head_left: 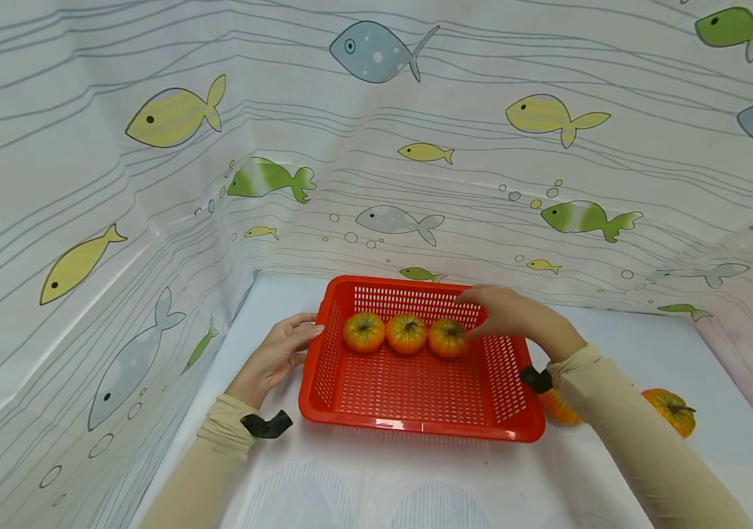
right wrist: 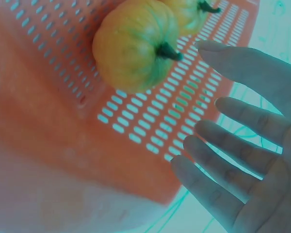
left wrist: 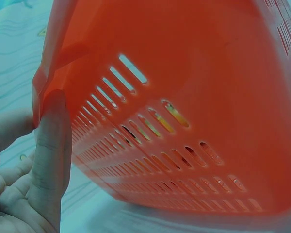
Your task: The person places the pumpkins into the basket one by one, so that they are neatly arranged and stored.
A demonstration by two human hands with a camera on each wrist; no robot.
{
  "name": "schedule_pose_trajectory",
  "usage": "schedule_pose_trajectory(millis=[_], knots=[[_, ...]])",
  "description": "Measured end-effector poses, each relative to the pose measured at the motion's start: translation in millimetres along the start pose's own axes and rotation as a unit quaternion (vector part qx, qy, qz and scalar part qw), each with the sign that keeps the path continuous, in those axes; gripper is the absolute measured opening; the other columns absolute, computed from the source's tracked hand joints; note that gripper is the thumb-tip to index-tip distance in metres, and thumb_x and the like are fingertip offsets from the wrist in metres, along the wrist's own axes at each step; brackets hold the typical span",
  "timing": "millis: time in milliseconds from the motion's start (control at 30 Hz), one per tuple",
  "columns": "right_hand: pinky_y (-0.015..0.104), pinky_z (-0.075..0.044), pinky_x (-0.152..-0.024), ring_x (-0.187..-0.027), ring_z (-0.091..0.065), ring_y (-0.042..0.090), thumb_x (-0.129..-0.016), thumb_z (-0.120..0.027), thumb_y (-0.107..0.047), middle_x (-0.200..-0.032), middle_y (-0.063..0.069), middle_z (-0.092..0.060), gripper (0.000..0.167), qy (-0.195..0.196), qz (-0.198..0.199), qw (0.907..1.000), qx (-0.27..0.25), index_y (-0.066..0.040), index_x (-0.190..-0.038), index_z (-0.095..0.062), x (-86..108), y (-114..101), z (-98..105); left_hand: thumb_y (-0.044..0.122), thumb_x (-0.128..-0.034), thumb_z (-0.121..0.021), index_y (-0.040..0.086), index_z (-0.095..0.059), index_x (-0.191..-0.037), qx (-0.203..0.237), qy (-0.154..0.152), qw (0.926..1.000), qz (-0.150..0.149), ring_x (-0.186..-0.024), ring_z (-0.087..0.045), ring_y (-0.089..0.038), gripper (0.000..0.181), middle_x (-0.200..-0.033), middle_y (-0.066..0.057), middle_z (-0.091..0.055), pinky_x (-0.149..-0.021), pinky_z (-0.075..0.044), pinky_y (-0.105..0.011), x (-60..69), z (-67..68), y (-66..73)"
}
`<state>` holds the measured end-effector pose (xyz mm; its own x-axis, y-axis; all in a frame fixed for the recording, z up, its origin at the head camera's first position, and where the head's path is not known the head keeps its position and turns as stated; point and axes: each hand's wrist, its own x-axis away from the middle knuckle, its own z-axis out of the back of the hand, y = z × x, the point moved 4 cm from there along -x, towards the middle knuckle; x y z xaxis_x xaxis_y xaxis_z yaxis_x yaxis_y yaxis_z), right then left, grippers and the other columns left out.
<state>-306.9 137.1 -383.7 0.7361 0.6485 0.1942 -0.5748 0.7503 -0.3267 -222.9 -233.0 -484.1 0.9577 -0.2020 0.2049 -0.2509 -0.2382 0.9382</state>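
A red plastic basket (head_left: 409, 425) with slotted walls stands on the table. Inside, along its far side, three small orange-yellow pumpkins sit in a row: a left one (head_left: 364, 334), a middle one (head_left: 405, 336) and a right one (head_left: 447, 339). My left hand (head_left: 278, 354) pinches the basket's left rim (left wrist: 48, 53) between thumb and fingers. Over the far right corner of the basket is my right hand (head_left: 515, 314), its fingers spread and holding nothing. In the right wrist view those fingers (right wrist: 242, 145) are close to the nearest pumpkin (right wrist: 128, 48), with a gap visible.
Two more pumpkins lie on the table right of the basket: one (head_left: 557, 408) partly hidden by the right forearm, another (head_left: 671, 411) farther right. A fish-patterned sheet (head_left: 469, 176) hangs behind the table and along its sides.
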Motion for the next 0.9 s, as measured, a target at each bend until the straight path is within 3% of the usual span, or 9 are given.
schedule_pose_trajectory(millis=[533, 900], knots=[[0.064, -0.048, -0.110, -0.134, -0.054, 0.045, -0.085, -0.085, -0.023, -0.141, 0.021, -0.063, 0.061, 0.020, -0.025, 0.9995, -0.003, 0.000, -0.138, -0.062, 32.9, 12, 9, 0.013, -0.1057, -0.059, -0.004, -0.037, -0.148, 0.000, 0.000, 1.0000, -0.002, -0.095, -0.074, -0.010, 0.051, -0.112, 0.001, -0.072, -0.079, -0.065, -0.028, -0.4, 0.2, -0.9], [0.057, -0.061, -0.091, -0.122, -0.060, 0.040, -0.086, -0.085, -0.022, -0.134, 0.020, -0.065, 0.058, 0.064, -0.031, 0.9966, -0.042, -0.003, -0.136, -0.062, 62.5, 23, 17, 0.013, -0.1053, -0.060, -0.003, -0.040, -0.146, -0.013, 0.008, 0.9999, -0.005, -0.091, -0.074, -0.009, 0.048, -0.109, 0.002, -0.071, -0.074, -0.064, -0.026, -1.5, 0.7, -1.3]])
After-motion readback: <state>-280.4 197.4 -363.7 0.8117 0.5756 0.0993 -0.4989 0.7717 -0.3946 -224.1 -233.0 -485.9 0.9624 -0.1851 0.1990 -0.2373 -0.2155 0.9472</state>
